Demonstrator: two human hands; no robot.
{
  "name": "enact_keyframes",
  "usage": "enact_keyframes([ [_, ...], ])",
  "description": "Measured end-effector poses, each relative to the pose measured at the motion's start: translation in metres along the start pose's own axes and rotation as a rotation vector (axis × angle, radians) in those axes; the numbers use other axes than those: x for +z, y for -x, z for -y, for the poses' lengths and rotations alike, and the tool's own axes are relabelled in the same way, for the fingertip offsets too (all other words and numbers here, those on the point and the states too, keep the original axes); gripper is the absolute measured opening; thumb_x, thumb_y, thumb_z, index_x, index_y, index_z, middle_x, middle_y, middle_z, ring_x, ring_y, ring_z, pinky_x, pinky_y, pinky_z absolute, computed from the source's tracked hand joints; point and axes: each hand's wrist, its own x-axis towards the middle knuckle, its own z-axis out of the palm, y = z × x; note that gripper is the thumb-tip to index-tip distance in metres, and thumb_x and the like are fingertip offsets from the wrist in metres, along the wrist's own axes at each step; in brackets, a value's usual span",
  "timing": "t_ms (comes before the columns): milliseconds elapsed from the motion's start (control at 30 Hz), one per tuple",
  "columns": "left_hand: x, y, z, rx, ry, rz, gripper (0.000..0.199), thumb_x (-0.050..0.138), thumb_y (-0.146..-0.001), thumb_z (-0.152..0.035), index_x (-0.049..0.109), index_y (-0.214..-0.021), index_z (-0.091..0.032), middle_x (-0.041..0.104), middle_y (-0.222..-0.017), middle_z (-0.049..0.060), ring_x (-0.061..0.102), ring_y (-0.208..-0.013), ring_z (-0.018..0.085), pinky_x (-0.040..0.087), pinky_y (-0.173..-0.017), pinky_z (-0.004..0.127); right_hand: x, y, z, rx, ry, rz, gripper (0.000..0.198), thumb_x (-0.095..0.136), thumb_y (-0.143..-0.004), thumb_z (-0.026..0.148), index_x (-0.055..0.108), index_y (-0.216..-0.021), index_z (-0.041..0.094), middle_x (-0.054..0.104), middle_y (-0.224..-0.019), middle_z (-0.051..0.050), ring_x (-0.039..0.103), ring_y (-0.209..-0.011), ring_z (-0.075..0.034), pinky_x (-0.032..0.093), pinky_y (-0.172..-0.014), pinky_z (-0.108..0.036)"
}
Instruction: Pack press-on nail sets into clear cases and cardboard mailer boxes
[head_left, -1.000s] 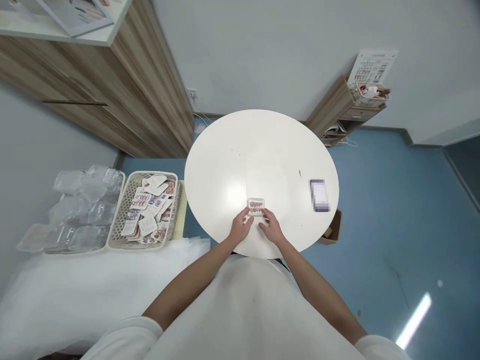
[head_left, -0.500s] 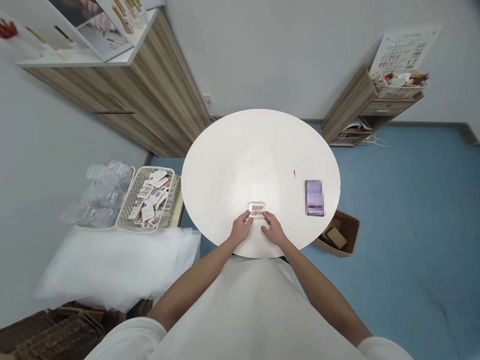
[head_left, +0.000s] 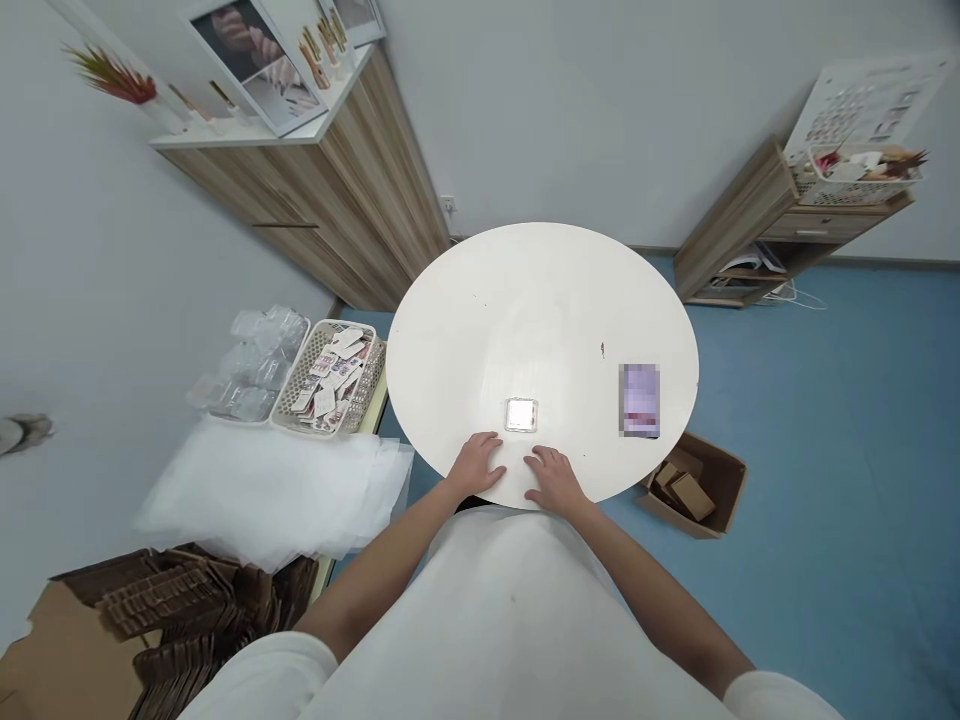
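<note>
Where the near edge of the white table (head_left: 540, 300) meets the person's white clothing, the left hand (head_left: 478, 464) and the right hand (head_left: 556, 480) lie at the tabletop, palms down, with fingers loosely spread and thumbs held away from them. The 2 hands are apart from each other. A small clear case (head_left: 521, 414) lies flat on the table just beyond the fingertips, touching neither hand; glare whitens its top, and its contents cannot be made out. Toward the table's right side lies 1 purple object (head_left: 640, 400), pixelated and unreadable. A small dark fragment (head_left: 602, 350) lies near it, farther from the person. On the floor at right, an open cardboard box (head_left: 727, 490) contains smaller boxes (head_left: 691, 496). At left, a perforated basket (head_left: 373, 372) holds a heap of printed cards (head_left: 330, 375), beside stacked clear plastic containers (head_left: 255, 365). Translucent white sheets (head_left: 277, 490) lie nearer the person.
</note>
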Motion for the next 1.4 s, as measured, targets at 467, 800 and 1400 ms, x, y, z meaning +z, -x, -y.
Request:
enact_keyframes([
  [467, -0.012, 0.004, 0.01, 0.142, -0.293, 0.1, 0.023, 0.043, -0.075, -0.014, 0.054, -0.094, -0.021, 0.059, -0.099, 0.005, 0.052, -0.093, 0.019, 0.026, -0.092, 0.041, -0.016, -0.002, 0.02, 0.175, 0.081, 0.045, 0.023, 0.028, -0.089, 0.024, 0.051, -0.086, 0.02, 0.058, -0.085, -0.003, 0.05, -0.076, -0.017, 0.037, -0.066, -0.028],
  [800, -0.025, 0.006, 0.023, 0.084, 0.032, 0.064, 0.025, 0.038, -0.082, -0.026, 0.055, -0.1, -0.023, 0.065, -0.083, 0.001, 0.058, -0.076, 0.017, 0.037, -0.084, 0.035, -0.002, 0.033, 0.025, 0.273, -0.177, -0.145, 0.039, 0.05, -0.076, 0.037, 0.047, -0.111, 0.02, 0.055, -0.11, -0.008, 0.051, -0.1, -0.022, 0.039, -0.084, -0.035],
  [1400, -0.025, -0.054, 0.026, -0.219, -0.001, 0.048, 0.033, 0.047, -0.074, -0.026, 0.05, -0.107, -0.019, 0.061, -0.081, 0.004, 0.057, -0.081, 0.022, 0.042, -0.072, 0.034, -0.009, -0.023, -0.004, 0.689, -0.118, -0.258, 0.03, 0.038, -0.08, 0.026, 0.048, -0.108, 0.021, 0.059, -0.092, -0.007, 0.055, -0.082, -0.022, 0.042, -0.066, -0.034],
])
